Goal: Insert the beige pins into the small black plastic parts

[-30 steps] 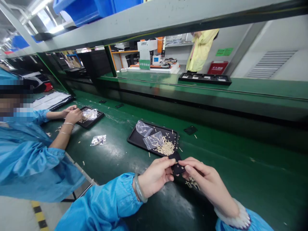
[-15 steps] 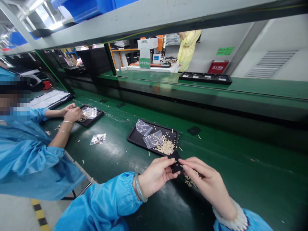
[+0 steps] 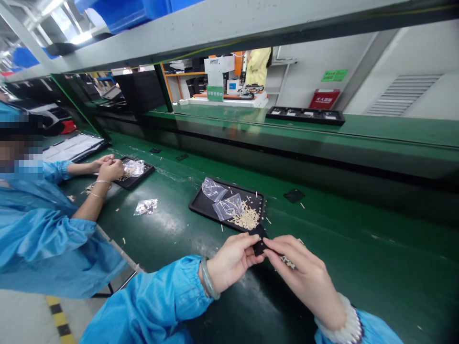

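My left hand grips a small flat black plate with pale dots on it, between thumb and fingers. At the plate's right edge, my right hand has thumb and forefinger brought close together; whatever they pinch is too small to make out. Just beyond the plate lies a black tray with two clear plastic bags and a heap of small cream-coloured strips. More pale strips lie on the green surface, partly hidden behind my right hand.
To the left, a co-worker in a blue sleeve handles something over another black tray. A small clear bag lies between us. Black plates rest along the green surface. A grey shelf beam crosses overhead.
My right hand has shifted slightly left against the plate's edge. The loose black plates at the back have slid a little right. The person in yellow has moved left behind the machine.
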Available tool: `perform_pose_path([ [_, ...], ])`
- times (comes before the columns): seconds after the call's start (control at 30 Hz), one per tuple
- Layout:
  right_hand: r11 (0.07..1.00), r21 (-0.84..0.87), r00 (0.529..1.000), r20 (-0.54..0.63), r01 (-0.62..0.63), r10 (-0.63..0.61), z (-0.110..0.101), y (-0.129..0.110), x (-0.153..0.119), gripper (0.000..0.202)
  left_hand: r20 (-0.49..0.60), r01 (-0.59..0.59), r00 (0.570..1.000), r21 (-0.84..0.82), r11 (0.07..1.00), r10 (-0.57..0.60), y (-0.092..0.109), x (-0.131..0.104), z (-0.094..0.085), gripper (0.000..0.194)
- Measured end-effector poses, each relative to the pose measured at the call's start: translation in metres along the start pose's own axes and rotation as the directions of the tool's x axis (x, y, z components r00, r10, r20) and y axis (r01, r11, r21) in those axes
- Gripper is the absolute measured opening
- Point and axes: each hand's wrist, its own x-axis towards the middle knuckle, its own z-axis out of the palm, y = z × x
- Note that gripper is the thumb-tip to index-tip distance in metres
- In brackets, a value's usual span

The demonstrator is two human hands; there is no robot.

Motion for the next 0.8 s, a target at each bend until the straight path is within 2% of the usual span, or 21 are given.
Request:
perform_pose_path([
  [0.17,0.98,0.143,0.986,0.116,-0.138,0.122,-0.005,0.001,0.005,0.027,0.037,0.013,0.999,0.014,1.0,-0.013,0.0,0.0,0.0,0.007],
  [0.33,0.908,0.287,0.951,0.145,-0.305,0.273,-0.007,0.001,0.008,0.027,0.061,0.037,0.997,0.03,0.999,-0.039,0.001,0.0,-0.001,0.012],
  [0.4,0.813,0.385,0.9,0.192,-0.436,0.392,-0.006,0.001,0.008,0.031,0.079,-0.011,0.997,0.083,0.997,0.005,0.002,0.001,-0.001,0.016],
  [0.5,0.663,0.449,0.798,0.264,-0.599,0.542,-0.007,0.004,0.007,0.04,0.123,-0.191,0.979,0.236,0.953,0.165,0.004,0.002,-0.001,0.027],
  [0.6,0.627,0.36,0.72,0.414,-0.691,0.557,-0.011,0.014,0.016,0.032,0.166,-0.35,0.936,0.34,0.873,0.311,0.007,0.004,0.001,0.034],
  [0.67,0.613,0.304,0.669,0.5,-0.73,0.549,-0.016,0.024,0.034,0.026,0.186,-0.419,0.907,0.335,0.844,0.376,0.009,0.006,0.001,0.043],
  [0.77,0.534,0.338,0.63,0.475,-0.775,0.614,-0.015,0.047,0.078,0.022,0.157,-0.499,0.866,0.296,0.814,0.474,0.012,0.012,0.0,0.052],
  [0.8,0.524,0.362,0.637,0.446,-0.771,0.629,-0.012,0.055,0.095,0.021,0.148,-0.51,0.86,0.304,0.805,0.489,0.012,0.015,-0.002,0.05],
])
